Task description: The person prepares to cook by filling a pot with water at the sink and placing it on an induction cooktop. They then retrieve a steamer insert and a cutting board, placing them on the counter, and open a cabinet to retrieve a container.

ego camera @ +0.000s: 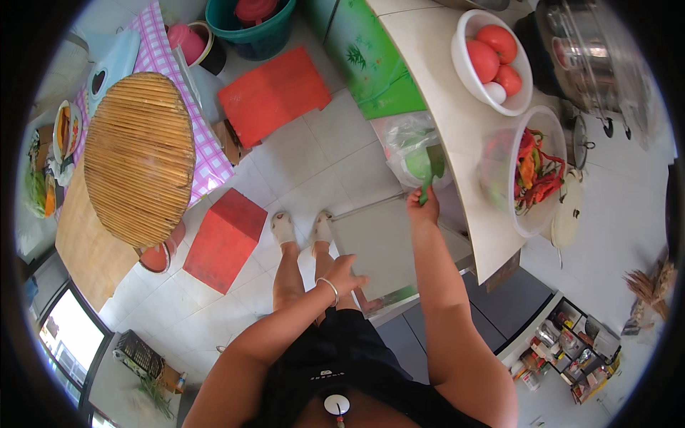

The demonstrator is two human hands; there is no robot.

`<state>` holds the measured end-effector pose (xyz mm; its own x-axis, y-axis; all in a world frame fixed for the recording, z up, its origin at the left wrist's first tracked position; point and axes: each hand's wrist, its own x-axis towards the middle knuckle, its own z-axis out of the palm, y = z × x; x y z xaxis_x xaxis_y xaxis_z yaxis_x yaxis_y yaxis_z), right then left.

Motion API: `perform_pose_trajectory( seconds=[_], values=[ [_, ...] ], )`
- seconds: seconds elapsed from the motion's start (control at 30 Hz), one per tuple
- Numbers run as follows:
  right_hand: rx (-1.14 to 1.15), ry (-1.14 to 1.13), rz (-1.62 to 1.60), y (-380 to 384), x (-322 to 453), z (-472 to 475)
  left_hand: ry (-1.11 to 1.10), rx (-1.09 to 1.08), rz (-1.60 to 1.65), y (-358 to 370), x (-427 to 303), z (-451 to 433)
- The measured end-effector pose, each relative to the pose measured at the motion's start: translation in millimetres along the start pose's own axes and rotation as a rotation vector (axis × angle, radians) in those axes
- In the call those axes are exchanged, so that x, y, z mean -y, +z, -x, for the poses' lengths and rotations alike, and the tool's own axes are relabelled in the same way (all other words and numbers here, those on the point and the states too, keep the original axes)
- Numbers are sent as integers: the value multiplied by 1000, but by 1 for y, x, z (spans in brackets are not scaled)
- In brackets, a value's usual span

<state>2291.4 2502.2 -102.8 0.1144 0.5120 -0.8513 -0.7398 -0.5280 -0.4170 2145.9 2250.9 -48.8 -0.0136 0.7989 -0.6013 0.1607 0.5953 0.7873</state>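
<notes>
My right hand (425, 206) is closed round the handle of a green scoop-like utensil (436, 163), whose broad end points away from me. Just beyond it, a clear plastic bag (409, 128) with something green inside sits in the open cabinet under the counter. A pale cabinet door (382, 243) stands swung out below my arm. My left hand (342, 275), with a bangle at its wrist, hovers by the near edge of this door; its fingers are apart and hold nothing. Whether they touch the door I cannot tell.
On the counter (455, 160) stand a white bowl (463, 59) of tomatoes and a clear tub (495, 166) of red peppers. Red stools (275, 91) and a red box-like seat (222, 246) are on the tiled floor. A round slatted lid (142, 160) lies on the left table.
</notes>
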Motion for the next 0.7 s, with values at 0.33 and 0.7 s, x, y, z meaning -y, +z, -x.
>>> perform_pose_trajectory(
  seconds=[0.33, 0.7],
  values=[
    [-2, 159, -71, -13, -29, 81, -21, 19, 195, -10, -76, -119],
    [127, 51, 463, -18, -70, 202, -178, 122, 259, -8, -94, -132]
  ],
)
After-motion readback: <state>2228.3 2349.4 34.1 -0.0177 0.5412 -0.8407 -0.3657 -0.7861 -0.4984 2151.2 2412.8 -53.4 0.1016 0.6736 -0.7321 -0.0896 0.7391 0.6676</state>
